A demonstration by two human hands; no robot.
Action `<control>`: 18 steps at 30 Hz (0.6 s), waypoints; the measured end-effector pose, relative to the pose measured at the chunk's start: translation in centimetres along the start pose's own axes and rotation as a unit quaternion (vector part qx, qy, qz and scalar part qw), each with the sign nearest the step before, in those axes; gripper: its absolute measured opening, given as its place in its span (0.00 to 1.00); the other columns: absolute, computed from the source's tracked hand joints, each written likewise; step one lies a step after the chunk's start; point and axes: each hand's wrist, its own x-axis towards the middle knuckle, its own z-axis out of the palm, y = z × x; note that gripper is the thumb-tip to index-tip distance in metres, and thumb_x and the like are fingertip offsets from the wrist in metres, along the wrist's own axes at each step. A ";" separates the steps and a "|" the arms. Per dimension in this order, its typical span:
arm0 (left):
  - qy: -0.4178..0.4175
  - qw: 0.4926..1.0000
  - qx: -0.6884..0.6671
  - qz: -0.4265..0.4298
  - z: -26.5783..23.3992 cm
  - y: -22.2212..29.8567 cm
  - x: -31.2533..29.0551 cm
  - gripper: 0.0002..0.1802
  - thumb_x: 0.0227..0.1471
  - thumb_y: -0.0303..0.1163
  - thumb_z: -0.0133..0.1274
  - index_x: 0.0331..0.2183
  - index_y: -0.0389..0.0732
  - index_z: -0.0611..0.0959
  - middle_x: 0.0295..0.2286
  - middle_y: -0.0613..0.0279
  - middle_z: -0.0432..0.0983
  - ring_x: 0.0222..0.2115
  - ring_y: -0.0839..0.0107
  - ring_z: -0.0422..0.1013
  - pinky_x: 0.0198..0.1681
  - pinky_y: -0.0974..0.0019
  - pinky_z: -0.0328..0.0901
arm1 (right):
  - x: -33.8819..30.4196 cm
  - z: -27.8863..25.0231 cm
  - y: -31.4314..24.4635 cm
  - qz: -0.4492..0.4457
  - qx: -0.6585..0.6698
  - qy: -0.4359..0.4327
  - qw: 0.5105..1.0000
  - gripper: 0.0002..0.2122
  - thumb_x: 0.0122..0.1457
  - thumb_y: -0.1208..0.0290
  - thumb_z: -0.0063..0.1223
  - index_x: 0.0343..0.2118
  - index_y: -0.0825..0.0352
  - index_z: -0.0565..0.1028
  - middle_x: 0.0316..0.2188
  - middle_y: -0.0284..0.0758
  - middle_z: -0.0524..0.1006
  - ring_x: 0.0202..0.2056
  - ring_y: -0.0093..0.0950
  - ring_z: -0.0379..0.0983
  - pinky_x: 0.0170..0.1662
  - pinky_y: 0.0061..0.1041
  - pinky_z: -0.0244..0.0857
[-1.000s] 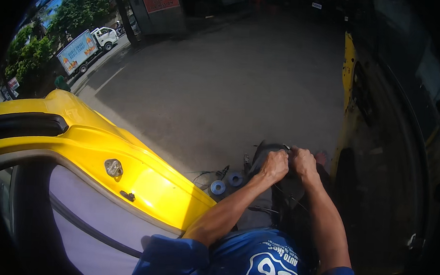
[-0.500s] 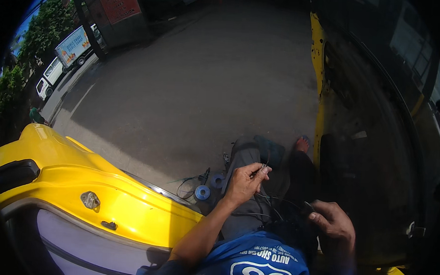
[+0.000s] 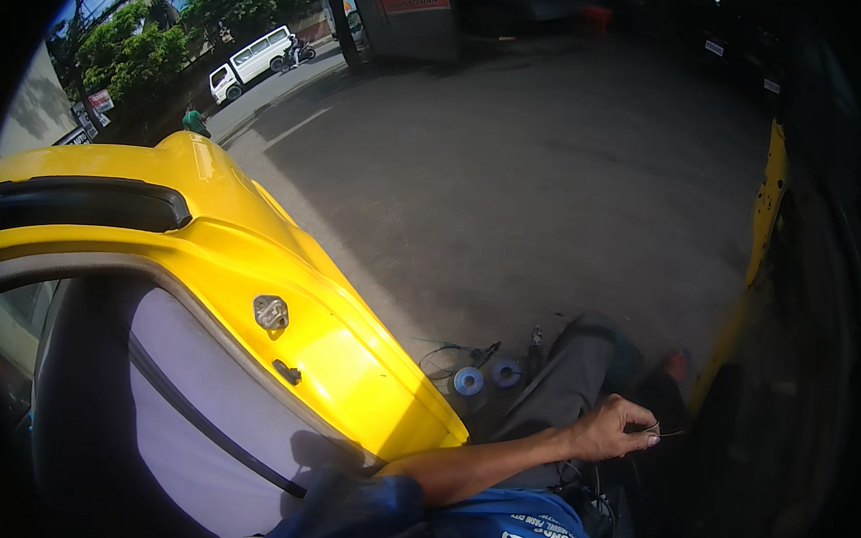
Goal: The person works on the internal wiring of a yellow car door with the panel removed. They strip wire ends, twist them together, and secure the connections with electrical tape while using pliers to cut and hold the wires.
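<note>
My left hand (image 3: 615,431) reaches out over my legs, its thumb and fingertips closed on a thin wire (image 3: 673,435). The wire's far end fades into the dark on the right. My right hand cannot be seen. Dark cables (image 3: 602,492) lie in my lap, partly lost in shadow. Beside my grey trouser leg (image 3: 566,369) stand two small spools, a blue-grey one (image 3: 468,381) and a darker one (image 3: 506,373). Behind them is a loose tangle of black wire (image 3: 484,353). A small dark tool (image 3: 536,339), its kind unclear, is near my knee.
A yellow car body edge (image 3: 330,332) with a metal latch striker (image 3: 271,313) runs along my left, beside a grey seat (image 3: 199,403). Another yellow panel edge (image 3: 767,204) rises on the right. Beyond the dark pavement (image 3: 513,186), a white van (image 3: 257,57) and a person in green (image 3: 195,120) are by the road.
The view has swung to the left, so the scene sits further right. My left hand still pinches the wire. My right hand, visible before, is out of sight now.
</note>
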 end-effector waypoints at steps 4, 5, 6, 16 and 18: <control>0.031 0.992 0.088 0.085 -0.3 0.2 -0.9 0.10 0.58 0.31 0.62 0.35 0.32 0.87 0.26 0.56 0.80 0.24 0.72 0.75 0.27 0.65 0.67 | 0.3 -0.5 -2.4 -0.059 0.035 0.012 0.998 0.18 0.60 0.60 0.62 0.37 0.75 0.79 0.29 0.35 0.80 0.30 0.22 0.75 0.33 0.23 0.68; 0.042 0.985 0.134 0.102 -0.2 0.1 -1.1 0.10 0.57 0.31 0.62 0.35 0.32 0.87 0.25 0.55 0.80 0.24 0.70 0.75 0.28 0.63 0.68 | 0.5 -0.4 -3.1 -0.080 0.048 0.014 0.996 0.18 0.60 0.60 0.63 0.37 0.75 0.79 0.29 0.35 0.80 0.30 0.22 0.75 0.33 0.23 0.68; 0.034 0.985 0.122 0.114 0.1 0.1 -1.2 0.10 0.56 0.31 0.62 0.35 0.32 0.87 0.25 0.54 0.80 0.25 0.66 0.75 0.29 0.62 0.68 | 1.1 0.1 -3.9 -0.103 0.064 0.015 0.992 0.17 0.60 0.60 0.63 0.37 0.75 0.79 0.29 0.35 0.80 0.30 0.22 0.75 0.33 0.23 0.68; 0.015 0.968 0.169 0.184 1.9 1.4 -3.0 0.11 0.55 0.30 0.60 0.35 0.30 0.86 0.27 0.49 0.79 0.28 0.52 0.78 0.32 0.56 0.70 | 5.9 6.5 -10.7 -0.204 0.228 -0.040 0.951 0.10 0.60 0.71 0.65 0.36 0.74 0.79 0.24 0.30 0.78 0.25 0.16 0.72 0.28 0.18 0.65; 0.025 0.972 0.134 0.190 1.7 1.2 -3.0 0.11 0.57 0.30 0.60 0.36 0.30 0.86 0.28 0.48 0.80 0.28 0.54 0.78 0.32 0.57 0.70 | 6.0 6.4 -11.0 -0.195 0.217 -0.034 0.956 0.07 0.61 0.73 0.64 0.34 0.73 0.79 0.22 0.29 0.76 0.25 0.15 0.71 0.27 0.17 0.63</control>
